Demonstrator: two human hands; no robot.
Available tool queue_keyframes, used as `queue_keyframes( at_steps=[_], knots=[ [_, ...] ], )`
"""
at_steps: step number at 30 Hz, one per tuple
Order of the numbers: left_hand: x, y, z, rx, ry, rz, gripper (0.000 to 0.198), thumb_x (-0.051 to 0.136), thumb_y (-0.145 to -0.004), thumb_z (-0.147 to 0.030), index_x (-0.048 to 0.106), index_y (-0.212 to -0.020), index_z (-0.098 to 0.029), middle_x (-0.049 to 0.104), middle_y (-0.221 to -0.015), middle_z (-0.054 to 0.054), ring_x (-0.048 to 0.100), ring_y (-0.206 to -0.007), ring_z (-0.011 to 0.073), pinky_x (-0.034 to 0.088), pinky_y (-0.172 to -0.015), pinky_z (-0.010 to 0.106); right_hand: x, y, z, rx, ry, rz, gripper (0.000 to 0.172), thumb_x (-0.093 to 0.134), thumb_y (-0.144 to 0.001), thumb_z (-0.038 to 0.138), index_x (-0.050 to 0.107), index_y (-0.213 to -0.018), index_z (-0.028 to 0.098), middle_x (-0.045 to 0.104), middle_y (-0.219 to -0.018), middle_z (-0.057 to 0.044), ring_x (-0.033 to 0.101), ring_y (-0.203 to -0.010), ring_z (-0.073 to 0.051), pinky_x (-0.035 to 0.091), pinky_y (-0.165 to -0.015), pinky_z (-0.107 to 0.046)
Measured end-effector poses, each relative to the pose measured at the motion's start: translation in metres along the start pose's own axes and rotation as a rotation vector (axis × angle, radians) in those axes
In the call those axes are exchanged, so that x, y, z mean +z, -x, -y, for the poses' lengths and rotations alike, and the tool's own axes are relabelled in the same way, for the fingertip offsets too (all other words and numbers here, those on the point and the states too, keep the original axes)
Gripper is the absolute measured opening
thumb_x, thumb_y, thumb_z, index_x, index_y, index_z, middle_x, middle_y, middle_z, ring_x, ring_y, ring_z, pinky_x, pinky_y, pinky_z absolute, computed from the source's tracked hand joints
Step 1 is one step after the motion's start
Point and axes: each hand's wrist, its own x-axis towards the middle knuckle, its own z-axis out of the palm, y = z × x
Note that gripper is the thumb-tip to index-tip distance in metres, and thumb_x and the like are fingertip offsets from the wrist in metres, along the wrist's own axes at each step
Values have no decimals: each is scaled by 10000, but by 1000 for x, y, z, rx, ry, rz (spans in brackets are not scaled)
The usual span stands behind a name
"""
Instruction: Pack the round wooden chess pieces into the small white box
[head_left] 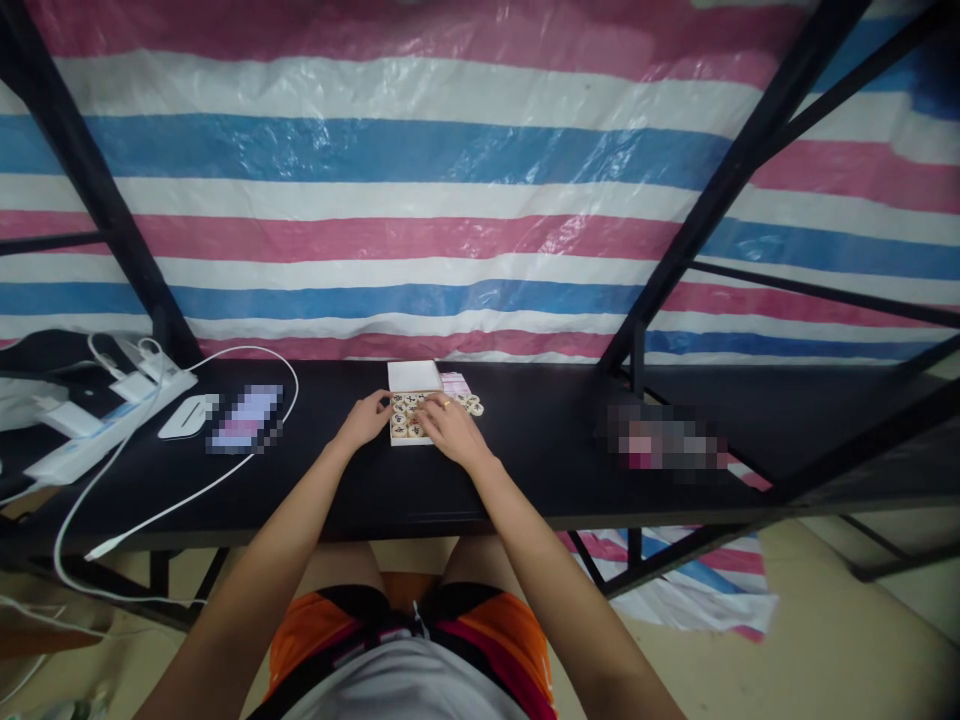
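On the black bench [547, 470], left hand [367, 417] at nine o'clock and right hand [448, 428] at four crowd a box [411, 441] of round pieces [400, 431], grips unclear, where a careless nudge could scatter loose pieces [475, 405] at three.

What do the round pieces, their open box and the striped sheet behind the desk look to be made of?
Round pieces: wood or plastic, too small to tell; pale, smooth-looking, with dark marks.
Open box: probably cardboard, matte white, judging by its thin, plain walls.
Striped sheet: likely plastic, glossy, as its wrinkles catch bright highlights.
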Motion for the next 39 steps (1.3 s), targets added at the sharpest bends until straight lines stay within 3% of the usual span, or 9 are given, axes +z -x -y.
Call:
queue_keyframes(
  at_steps=[2, 6, 8, 11, 14, 23, 35, 39],
  knots=[
    [-1, 0, -2, -10, -4, 3, 330, 500, -834, -312, 603, -1120, -185, 667, -726, 23, 612, -691, 171, 418, -676, 256, -3, 2, -14, 124, -28, -97, 263, 410, -921, 271, 624, -1061, 207, 574, -1076, -89, 552, -977, -204, 421, -896, -329],
    [-3, 1, -3, -20, 1, 11, 334, 497, -835, -309, 605, -1127, -189, 670, -734, 23, 614, -707, 173, 419, -689, 256, -8, 12, -49, 536, 29, -282, 295, 422, -855, 203, 627, -1063, 163, 550, -1084, -116, 564, -918, -215, 445, -834, -336],
    [-3, 1, -2, -21, -6, 12, 335, 496, -834, -312, 606, -1127, -192, 667, -725, 18, 611, -700, 171, 419, -693, 256, -10, 17, -63, 718, 83, -244, 300, 444, -826, 173, 642, -1050, 151, 551, -1085, -137, 573, -909, -227, 443, -824, -346],
    [-3, 0, -1, -21, -13, 15, 335, 494, -832, -318, 608, -1122, -194, 667, -724, 16, 609, -694, 169, 419, -696, 258, -12, 22, -70, 844, 146, -122, 302, 449, -819, 145, 665, -1030, 153, 564, -1088, -158, 584, -931, -246, 440, -821, -351],
    [-2, 0, -1, -12, -6, 15, 340, 488, -835, -323, 606, -1125, -190, 669, -740, 21, 612, -703, 171, 421, -697, 259, -12, 22, -69, 838, 152, -58, 347, 420, -816, 113, 676, -1043, 171, 572, -1135, -161, 586, -974, -267, 444, -824, -370],
    [-3, 2, -4, -17, 5, 12, 341, 489, -835, -320, 607, -1128, -191, 669, -754, 28, 611, -724, 178, 424, -708, 264, -5, 25, -75, 739, 152, -85, 497, 385, -734, 34, 654, -1122, 191, 617, -1173, -120, 583, -1011, -255, 451, -833, -360],
    [-1, 1, 0, -12, 2, 6, 337, 491, -837, -316, 606, -1128, -192, 661, -734, 22, 610, -704, 171, 416, -682, 253, -2, 26, -76, 719, 157, -94, 427, 410, -773, 78, 651, -1101, 207, 614, -1141, -113, 572, -954, -241, 443, -808, -359],
    [-2, 2, -2, -17, -2, 15, 338, 491, -838, -320, 605, -1130, -194, 666, -739, 21, 613, -703, 170, 417, -680, 253, -4, 24, -76, 723, 138, -189, 392, 419, -775, 88, 661, -1065, 191, 582, -1135, -127, 561, -932, -228, 440, -807, -346]
  ],
)
